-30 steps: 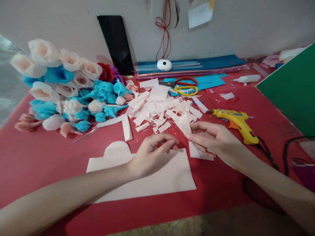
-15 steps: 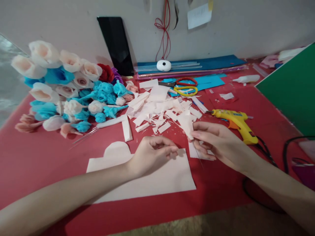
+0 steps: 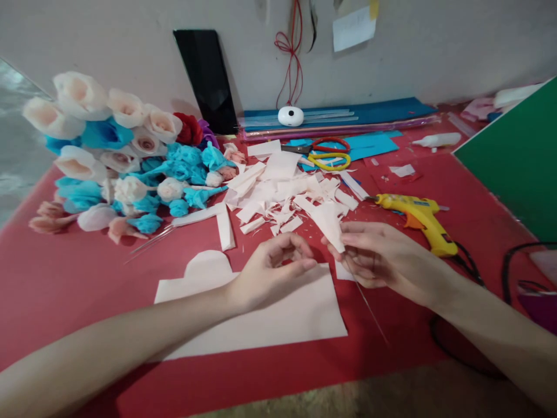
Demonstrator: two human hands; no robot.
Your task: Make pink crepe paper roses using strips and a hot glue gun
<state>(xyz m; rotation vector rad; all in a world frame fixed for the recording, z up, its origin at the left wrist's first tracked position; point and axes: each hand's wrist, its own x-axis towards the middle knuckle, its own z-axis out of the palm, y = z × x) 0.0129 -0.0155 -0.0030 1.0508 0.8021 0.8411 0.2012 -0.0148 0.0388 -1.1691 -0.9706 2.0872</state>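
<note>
My right hand (image 3: 378, 252) pinches the base of a pale pink paper flower (image 3: 328, 223), a narrow cone on a thin wire stem (image 3: 369, 310). The cone points away from me, and the wire slants down to the right below my fingers. My left hand (image 3: 276, 267) is just left of the flower, above a large pale paper sheet (image 3: 261, 316). Its fingers are loosely curled, with a gap between thumb and forefinger and nothing visible in it. A paper piece with a rounded end (image 3: 208, 264) lies at the sheet's back edge.
Paper scraps (image 3: 278, 191) are heaped beyond my hands, with red-and-yellow-handled scissors (image 3: 328, 159) behind. A yellow glue gun (image 3: 424, 217) lies right, its cable trailing. Several crepe-paper flowers (image 3: 126, 148) fill the left. A phone (image 3: 206, 81) leans on the wall; a green board (image 3: 517, 157) stands right.
My right hand has tilted the flower, and more of its cone and wire now shows. The thumb and forefinger of my left hand have spread a little apart.
</note>
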